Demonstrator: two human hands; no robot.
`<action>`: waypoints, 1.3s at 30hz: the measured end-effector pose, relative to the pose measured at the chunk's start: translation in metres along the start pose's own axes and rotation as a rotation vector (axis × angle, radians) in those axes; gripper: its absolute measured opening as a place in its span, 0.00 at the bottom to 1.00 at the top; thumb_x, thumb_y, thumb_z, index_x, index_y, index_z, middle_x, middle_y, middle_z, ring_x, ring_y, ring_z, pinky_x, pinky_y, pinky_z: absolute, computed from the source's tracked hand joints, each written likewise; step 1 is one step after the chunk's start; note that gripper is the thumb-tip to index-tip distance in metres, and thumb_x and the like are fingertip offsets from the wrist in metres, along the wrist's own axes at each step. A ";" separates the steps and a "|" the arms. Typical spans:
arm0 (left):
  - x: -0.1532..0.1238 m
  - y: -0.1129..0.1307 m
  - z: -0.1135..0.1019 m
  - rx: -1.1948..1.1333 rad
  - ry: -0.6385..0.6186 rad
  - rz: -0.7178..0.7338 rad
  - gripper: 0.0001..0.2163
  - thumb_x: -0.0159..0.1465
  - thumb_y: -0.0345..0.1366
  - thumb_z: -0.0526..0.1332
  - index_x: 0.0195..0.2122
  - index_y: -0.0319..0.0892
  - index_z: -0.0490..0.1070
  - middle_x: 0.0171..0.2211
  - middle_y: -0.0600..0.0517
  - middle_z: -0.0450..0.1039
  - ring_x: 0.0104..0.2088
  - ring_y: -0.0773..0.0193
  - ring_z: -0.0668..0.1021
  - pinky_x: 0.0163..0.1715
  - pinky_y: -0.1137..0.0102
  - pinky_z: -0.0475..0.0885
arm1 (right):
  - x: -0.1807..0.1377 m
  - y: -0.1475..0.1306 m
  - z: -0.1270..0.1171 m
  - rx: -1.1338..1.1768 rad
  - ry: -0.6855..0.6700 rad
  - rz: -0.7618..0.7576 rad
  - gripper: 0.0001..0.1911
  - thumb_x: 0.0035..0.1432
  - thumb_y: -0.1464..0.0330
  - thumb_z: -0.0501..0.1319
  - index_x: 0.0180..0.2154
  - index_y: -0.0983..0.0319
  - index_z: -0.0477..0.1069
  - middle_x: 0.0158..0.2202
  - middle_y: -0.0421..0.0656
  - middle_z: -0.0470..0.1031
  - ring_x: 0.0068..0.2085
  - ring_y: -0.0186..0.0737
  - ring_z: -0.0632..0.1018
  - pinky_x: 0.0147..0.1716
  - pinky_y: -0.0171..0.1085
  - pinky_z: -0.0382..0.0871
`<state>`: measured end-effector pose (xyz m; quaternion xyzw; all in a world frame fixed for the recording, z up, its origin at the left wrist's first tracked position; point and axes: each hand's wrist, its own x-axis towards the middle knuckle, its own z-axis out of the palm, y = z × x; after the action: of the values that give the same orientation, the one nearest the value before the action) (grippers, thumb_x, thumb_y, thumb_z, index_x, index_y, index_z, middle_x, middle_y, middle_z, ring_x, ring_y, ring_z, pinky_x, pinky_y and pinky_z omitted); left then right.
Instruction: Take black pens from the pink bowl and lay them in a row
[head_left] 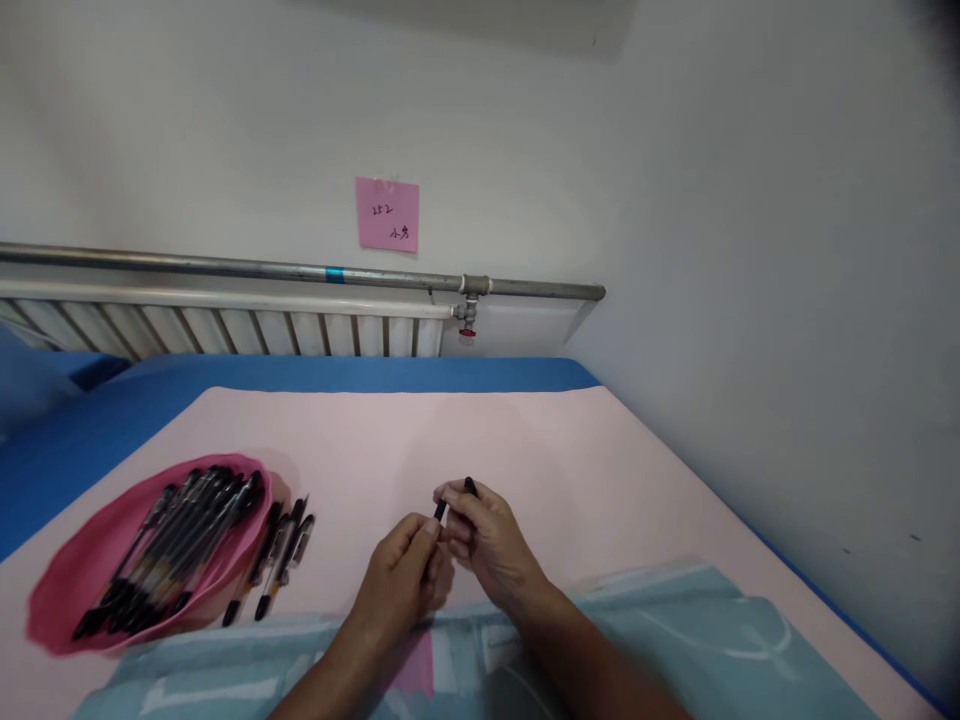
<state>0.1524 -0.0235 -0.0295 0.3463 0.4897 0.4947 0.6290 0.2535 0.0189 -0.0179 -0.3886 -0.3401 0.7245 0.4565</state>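
Note:
My left hand (401,580) and my right hand (487,540) meet over the pink sheet (525,440), fingers curled and pinched together. Both grip a black pen (455,500), whose dark ends poke out above the fingers; most of it is hidden inside the hands. To the left a pink tray (67,580) holds several black pens (169,545). A few more black pens (277,560) lie on the sheet just right of the tray.
A blue cover (90,420) borders the pink sheet. A light blue patterned cloth (675,640) lies at the near edge under my forearms. A radiator (225,330) and metal pipe (300,270) run along the wall, with a pink note (387,213) above.

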 end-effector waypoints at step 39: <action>0.001 0.010 0.000 -0.143 -0.047 -0.052 0.22 0.47 0.56 0.61 0.23 0.42 0.56 0.13 0.63 0.55 0.08 0.80 0.55 0.09 0.79 0.43 | 0.005 0.002 0.001 0.011 0.012 0.006 0.13 0.42 0.63 0.68 0.26 0.63 0.68 0.14 0.30 0.51 0.17 0.24 0.53 0.15 0.28 0.46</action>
<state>0.1491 -0.0197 -0.0206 0.2990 0.4470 0.5037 0.6761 0.2500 0.0231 -0.0201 -0.3914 -0.3323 0.7255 0.4583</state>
